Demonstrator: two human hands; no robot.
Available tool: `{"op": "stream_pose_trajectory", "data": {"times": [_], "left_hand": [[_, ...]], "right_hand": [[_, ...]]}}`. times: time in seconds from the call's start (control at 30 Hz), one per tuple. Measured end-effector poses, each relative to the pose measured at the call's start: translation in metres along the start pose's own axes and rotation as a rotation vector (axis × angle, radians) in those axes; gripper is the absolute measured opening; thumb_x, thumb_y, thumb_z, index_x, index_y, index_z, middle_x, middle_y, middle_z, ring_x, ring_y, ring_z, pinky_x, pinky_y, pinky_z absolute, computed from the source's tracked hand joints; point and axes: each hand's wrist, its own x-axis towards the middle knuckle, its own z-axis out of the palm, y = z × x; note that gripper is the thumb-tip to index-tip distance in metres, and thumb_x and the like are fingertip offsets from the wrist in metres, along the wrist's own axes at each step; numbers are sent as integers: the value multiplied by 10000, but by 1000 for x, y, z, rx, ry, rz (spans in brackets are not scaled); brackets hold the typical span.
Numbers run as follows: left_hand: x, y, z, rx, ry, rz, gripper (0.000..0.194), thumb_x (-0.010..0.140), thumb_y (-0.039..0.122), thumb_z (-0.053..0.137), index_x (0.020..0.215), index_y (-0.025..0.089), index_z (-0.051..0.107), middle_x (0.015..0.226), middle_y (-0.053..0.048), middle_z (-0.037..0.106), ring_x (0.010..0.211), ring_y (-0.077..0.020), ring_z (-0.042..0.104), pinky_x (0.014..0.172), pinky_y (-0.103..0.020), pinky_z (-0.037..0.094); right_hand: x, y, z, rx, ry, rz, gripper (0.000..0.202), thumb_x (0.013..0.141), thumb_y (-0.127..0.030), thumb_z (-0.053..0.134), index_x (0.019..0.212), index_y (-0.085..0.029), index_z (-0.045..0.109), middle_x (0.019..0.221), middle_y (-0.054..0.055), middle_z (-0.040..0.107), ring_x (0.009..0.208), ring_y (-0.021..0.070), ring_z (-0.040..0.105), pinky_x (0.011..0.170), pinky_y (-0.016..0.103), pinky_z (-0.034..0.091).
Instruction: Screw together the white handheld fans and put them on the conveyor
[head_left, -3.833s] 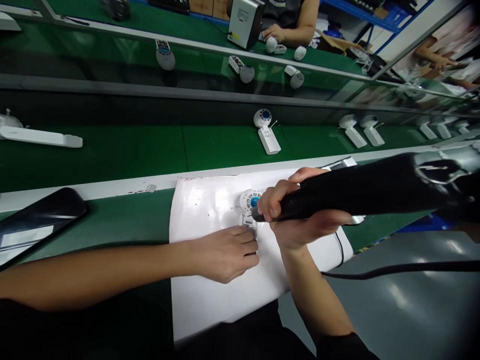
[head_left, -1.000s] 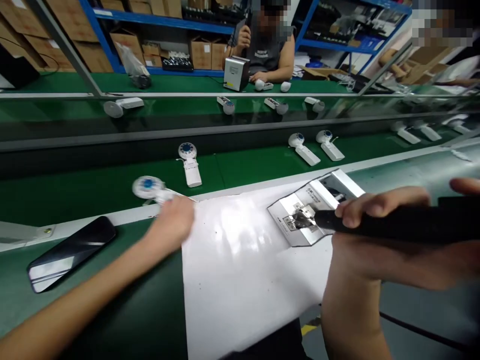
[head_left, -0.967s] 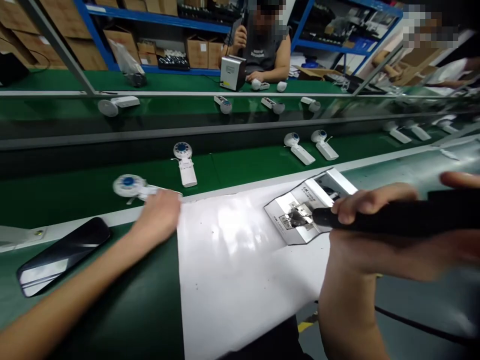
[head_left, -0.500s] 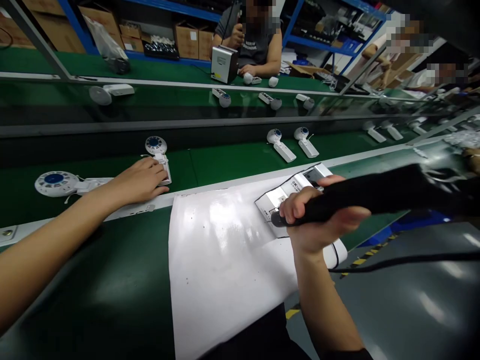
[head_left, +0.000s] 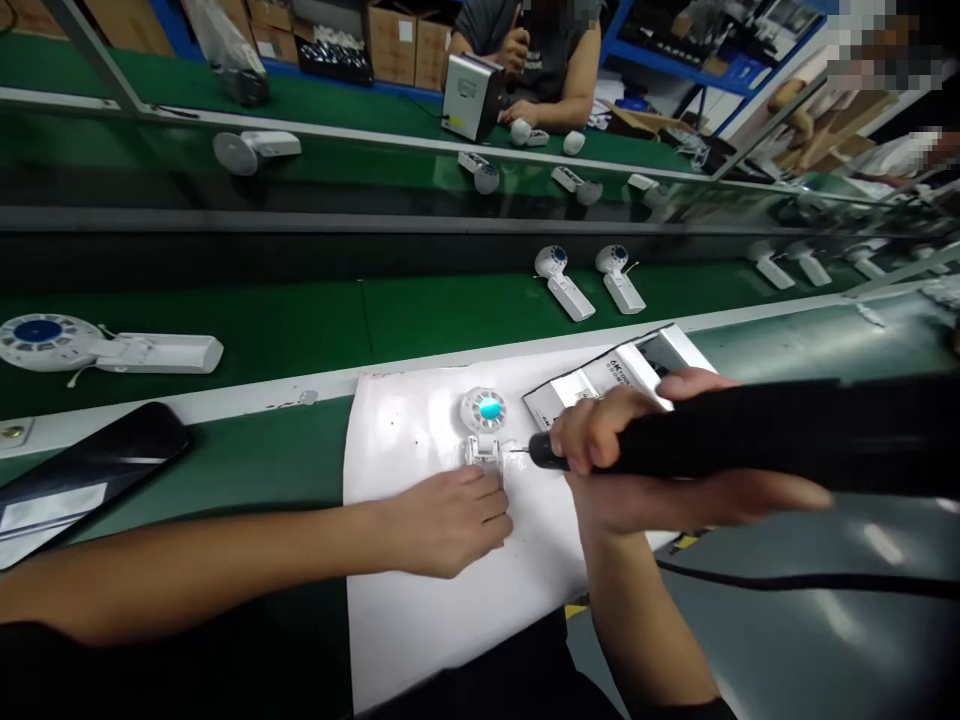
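Note:
A small white handheld fan (head_left: pixel 483 411) with a shiny blue centre lies on the white sheet (head_left: pixel 412 630). My left hand (head_left: pixel 457 520) is closed around its handle, which is mostly hidden beneath the fingers. In my right hand (head_left: pixel 619 450) is a black electric screwdriver (head_left: pixel 780 435), held level with its thin bit pointing left. The bit's tip is close beside the fan's hinge; whether they touch I cannot tell. Behind the screwdriver, a white and black box (head_left: pixel 619 370) with printed lettering rests on the sheet, partly covered by my right hand.
Along the green conveyor belt (head_left: pixel 300 310) lie another fan (head_left: pixel 161 352) at left and several more to the right. A dark phone-like slab (head_left: pixel 90 470) sits at left. Across the line, a person (head_left: pixel 562 80) works beside a grey box-shaped device (head_left: pixel 471 97). A black cable (head_left: pixel 810 580) hangs at right.
My left hand has brought a fan from the belt onto the white sheet. The screwdriver's bit now points at the fan's hinge. The view has shifted slightly, and the dark slab is uncovered.

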Motion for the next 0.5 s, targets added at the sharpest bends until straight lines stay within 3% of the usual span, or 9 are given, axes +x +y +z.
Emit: {"op": "stream_pose_trajectory", "data": {"times": [0.13,0.5], "left_hand": [[-8,4,14,-25,28,28,178,1109,293,600,1001,175,678,1035,-96,708,1008,-269,623,1030,-410,464],[-6,2,12,-21,8,5,205,1120,308,554,1003,186,671,1020,-76,709,973,-257,599,975,-417,483]], "right_hand": [[-9,27,17,34,-47,108,587,881,-865,656,1006,-296,585,467,-122,484,266,118,318,289,251,318],[-21,59,16,23,-151,229,597,888,-844,681,1036,-281,548,496,-123,497,324,98,357,356,231,337]]}}
